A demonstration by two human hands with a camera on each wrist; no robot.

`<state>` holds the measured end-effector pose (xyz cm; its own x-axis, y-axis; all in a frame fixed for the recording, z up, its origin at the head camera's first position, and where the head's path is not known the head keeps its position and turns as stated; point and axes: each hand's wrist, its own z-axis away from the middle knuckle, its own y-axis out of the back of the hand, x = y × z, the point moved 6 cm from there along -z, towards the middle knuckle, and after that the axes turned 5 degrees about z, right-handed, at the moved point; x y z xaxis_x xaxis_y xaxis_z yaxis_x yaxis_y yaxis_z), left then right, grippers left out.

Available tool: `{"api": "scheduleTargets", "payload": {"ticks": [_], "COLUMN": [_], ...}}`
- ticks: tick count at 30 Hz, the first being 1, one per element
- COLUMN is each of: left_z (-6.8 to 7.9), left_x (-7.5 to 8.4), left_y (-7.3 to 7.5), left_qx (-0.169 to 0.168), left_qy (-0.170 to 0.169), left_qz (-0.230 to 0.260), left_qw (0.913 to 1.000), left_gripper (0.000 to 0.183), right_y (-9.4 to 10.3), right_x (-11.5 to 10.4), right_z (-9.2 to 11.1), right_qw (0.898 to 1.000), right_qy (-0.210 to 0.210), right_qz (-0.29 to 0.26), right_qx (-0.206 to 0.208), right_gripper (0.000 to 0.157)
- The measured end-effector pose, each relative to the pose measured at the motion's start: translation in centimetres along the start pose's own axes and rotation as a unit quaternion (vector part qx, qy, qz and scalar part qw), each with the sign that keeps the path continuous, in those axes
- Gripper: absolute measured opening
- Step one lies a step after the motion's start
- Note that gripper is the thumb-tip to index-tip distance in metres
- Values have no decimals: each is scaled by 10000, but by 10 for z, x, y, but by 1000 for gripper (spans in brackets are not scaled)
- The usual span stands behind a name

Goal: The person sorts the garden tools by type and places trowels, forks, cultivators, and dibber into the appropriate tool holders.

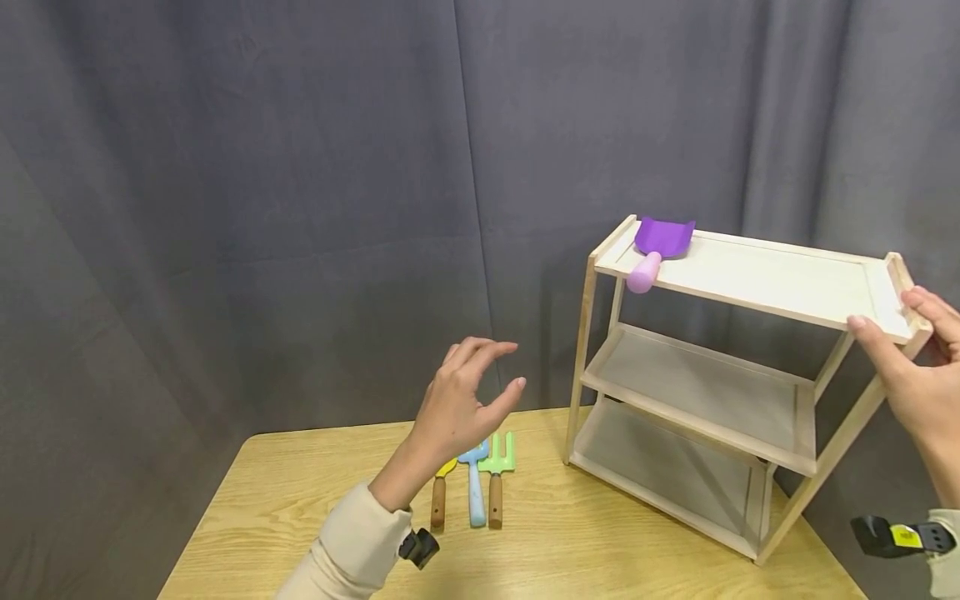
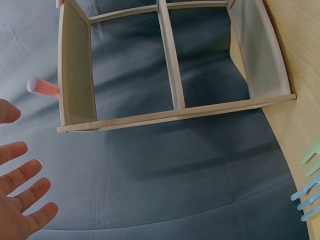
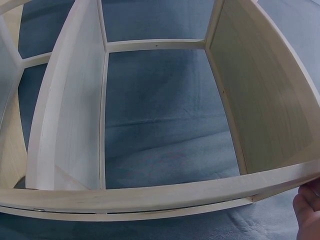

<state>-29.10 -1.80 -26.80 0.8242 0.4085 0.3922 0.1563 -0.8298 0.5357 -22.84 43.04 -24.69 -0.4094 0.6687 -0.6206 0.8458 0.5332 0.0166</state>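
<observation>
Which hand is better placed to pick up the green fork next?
Left hand, probably: it's empty and near the green garden fork, while the right hand holds the three-tier wooden rack by its top right end, farther from the fork.

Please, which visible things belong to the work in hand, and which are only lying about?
In the work:
wooden shelf, gripped by the right hand
purple shovel on its top tier
probably yellow tool, blue tool, green fork

Apparently only surroundings:
table
grey curtain
</observation>
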Motion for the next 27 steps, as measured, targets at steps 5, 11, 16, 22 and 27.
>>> {"api": "scheduleTargets", "payload": {"ticks": [5,11,16,22,27], "left_z": [3,7,9,13,16], "left_x": [-4,-8,-12,-16,-20], "left_y": [3,8,10,13,14], "left_qx": [6,75,94,41,-5], "left_qy": [83,157,164,261,296], "left_qz": [-22,-37,-38,-67,-35], "left_qw": [10000,9998,9998,9996,9996], "left_gripper": [37,36,36,36,35], "right_y": [0,0,0,0,-2], "right_x": [0,1,0,1,0], "right_z": [0,-1,-2,0,1], "right_qw": [10000,10000,9998,9990,9982], "right_qy": [13,9,-18,-22,-54], "right_qz": [7,58,167,326,413], "right_qx": [-28,-53,-112,-291,-422], "right_gripper": [48,49,50,50,51]}}
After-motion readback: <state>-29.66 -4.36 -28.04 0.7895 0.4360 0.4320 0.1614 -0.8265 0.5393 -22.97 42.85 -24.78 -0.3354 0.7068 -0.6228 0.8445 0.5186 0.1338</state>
